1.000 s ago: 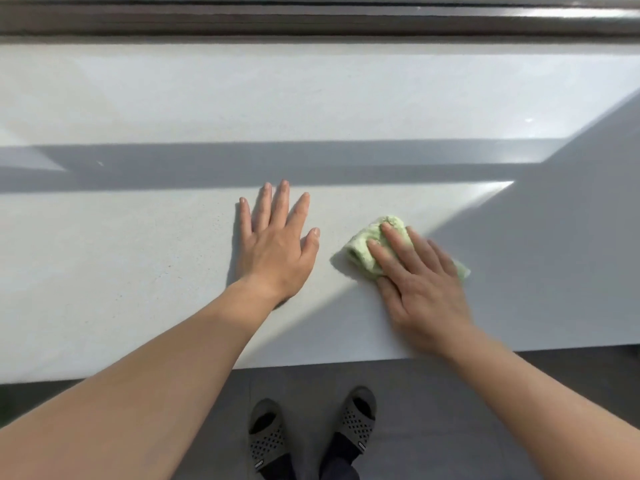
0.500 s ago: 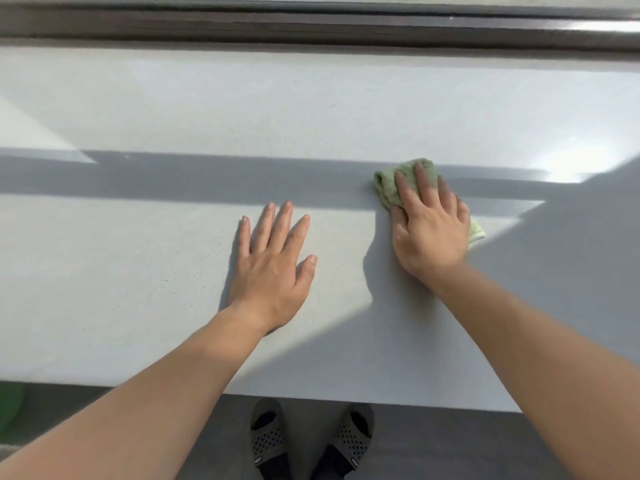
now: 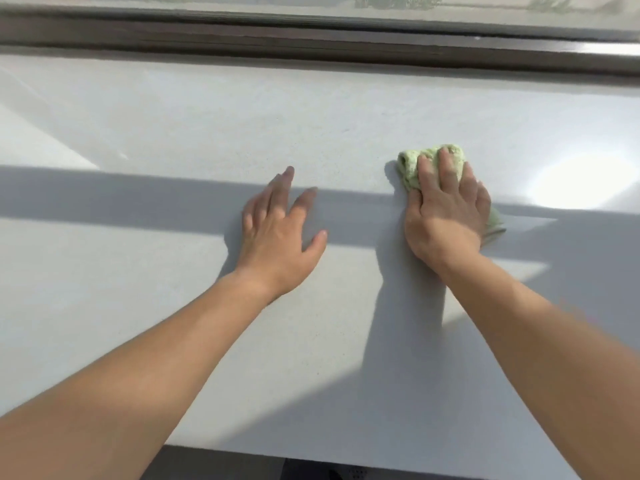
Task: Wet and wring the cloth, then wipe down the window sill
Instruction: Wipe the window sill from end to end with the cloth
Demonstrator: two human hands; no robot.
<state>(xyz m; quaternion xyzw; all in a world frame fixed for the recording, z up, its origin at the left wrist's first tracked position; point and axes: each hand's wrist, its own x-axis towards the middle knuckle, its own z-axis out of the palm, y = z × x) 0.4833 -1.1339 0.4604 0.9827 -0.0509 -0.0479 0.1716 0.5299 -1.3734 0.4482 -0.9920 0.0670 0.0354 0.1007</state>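
The pale green cloth [image 3: 407,168] lay bunched on the white window sill [image 3: 173,133], right of centre. Shadow crossed the sill.

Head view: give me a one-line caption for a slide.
Right hand presses a green cloth onto the white window sill; left hand rests flat beside it, apart.

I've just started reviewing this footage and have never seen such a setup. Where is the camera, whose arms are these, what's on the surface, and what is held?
There is no machine here. A person wears one wide-angle camera on the head, looking forward and down, so both arms are their own. The pale surface is a window sill, with the dark window frame along its far edge. The left hand rests open on the sill, fingers spread. The right hand presses a crumpled green cloth against the sill.
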